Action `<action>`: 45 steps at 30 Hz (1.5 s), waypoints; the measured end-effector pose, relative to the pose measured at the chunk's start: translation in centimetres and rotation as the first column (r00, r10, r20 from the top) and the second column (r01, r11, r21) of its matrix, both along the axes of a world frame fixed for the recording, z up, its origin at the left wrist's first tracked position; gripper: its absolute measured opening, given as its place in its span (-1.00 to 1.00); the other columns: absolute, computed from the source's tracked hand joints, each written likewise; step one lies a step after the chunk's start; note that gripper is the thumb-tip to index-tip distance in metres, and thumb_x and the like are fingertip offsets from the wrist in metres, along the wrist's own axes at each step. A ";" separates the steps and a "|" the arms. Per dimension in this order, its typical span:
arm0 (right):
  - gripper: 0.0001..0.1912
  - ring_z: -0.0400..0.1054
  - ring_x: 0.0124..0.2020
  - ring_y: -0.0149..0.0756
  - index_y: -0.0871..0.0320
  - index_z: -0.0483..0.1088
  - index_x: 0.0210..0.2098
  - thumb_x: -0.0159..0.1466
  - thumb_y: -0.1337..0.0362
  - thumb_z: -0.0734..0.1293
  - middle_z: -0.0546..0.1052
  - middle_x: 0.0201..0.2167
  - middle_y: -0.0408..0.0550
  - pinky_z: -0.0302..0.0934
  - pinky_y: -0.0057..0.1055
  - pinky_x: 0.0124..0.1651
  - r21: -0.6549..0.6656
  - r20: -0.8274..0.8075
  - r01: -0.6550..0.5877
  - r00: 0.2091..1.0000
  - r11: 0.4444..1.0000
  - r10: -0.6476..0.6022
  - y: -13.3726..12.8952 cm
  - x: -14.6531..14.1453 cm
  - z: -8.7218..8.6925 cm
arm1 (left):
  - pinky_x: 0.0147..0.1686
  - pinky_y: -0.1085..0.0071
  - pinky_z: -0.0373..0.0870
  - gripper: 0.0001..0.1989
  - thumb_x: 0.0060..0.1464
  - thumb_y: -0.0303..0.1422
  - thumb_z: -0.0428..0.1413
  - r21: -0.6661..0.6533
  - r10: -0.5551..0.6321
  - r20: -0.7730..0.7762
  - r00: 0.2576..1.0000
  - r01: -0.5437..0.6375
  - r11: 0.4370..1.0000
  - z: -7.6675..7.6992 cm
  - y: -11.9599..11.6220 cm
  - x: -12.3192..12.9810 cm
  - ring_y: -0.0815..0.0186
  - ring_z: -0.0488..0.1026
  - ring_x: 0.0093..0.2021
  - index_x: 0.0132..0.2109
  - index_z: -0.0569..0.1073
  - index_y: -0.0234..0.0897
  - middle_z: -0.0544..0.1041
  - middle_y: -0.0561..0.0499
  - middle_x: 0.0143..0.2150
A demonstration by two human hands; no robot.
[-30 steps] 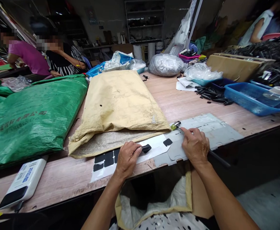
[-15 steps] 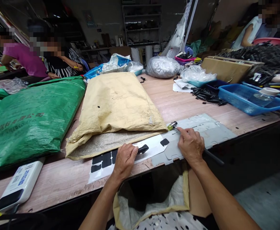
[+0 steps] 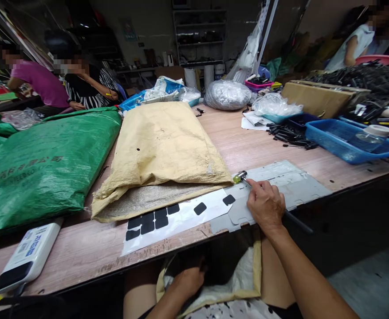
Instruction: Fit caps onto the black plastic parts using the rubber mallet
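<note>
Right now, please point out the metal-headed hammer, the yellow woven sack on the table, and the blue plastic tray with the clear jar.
Hammer (image 3: 242,175): head view, on its metal head.
Yellow sack (image 3: 170,144): head view, its upper face.
Blue tray (image 3: 329,145): head view, its front wall.

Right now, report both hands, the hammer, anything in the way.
Left hand in mouth of lap sack, grip unseen. Right hand holding hammer. Table sack crowding hammer's head.
</note>
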State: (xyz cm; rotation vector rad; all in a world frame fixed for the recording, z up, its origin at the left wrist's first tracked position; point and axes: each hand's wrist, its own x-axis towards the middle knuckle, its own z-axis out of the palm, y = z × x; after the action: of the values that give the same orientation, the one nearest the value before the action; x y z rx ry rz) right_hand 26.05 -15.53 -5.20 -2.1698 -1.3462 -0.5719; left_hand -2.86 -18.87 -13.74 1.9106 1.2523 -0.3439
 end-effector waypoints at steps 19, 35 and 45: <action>-0.59 0.16 -0.25 -0.23 0.00 0.52 0.05 0.27 0.42 0.28 0.49 -0.21 -0.03 -0.19 -0.28 -0.26 0.012 0.018 0.000 1.000 1.000 0.000 0.1 0.1 -0.3 | -0.25 0.30 0.34 -0.57 0.28 -0.32 -0.03 0.648 0.271 0.203 0.941 -0.336 0.683 14.3 17.2 2.0 0.06 0.55 -0.13 0.25 0.40 -0.04 0.65 -0.11 -0.10; -0.61 0.17 -0.24 -0.22 0.03 0.52 0.05 0.27 0.40 0.30 0.49 -0.20 -0.01 -0.18 -0.26 -0.25 -0.007 -0.021 0.005 1.000 1.000 -0.005 0.2 0.0 0.0 | -0.33 0.32 0.30 -0.77 -0.02 -0.31 0.18 0.576 0.283 0.184 0.941 -0.337 0.745 15.1 16.5 1.9 0.11 0.54 -0.24 -0.17 0.61 -0.18 0.64 -0.07 -0.25; -0.62 0.19 -0.24 -0.22 0.03 0.54 0.04 0.28 0.39 0.29 0.50 -0.21 -0.01 -0.16 -0.28 -0.25 0.004 -0.008 0.015 1.000 1.000 -0.014 0.1 -0.1 -0.1 | -0.19 0.36 0.37 -0.68 -0.01 -0.46 0.24 0.463 -0.077 0.603 0.794 -0.270 0.844 11.7 10.7 1.5 0.25 0.46 -0.18 -0.04 0.56 -0.22 0.50 0.01 -0.22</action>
State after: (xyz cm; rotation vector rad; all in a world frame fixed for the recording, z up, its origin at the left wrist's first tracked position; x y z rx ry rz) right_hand 25.93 -15.46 -5.29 -2.1779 -1.3252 -0.5710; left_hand -1.40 -8.20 -2.03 2.1344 1.0484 0.7179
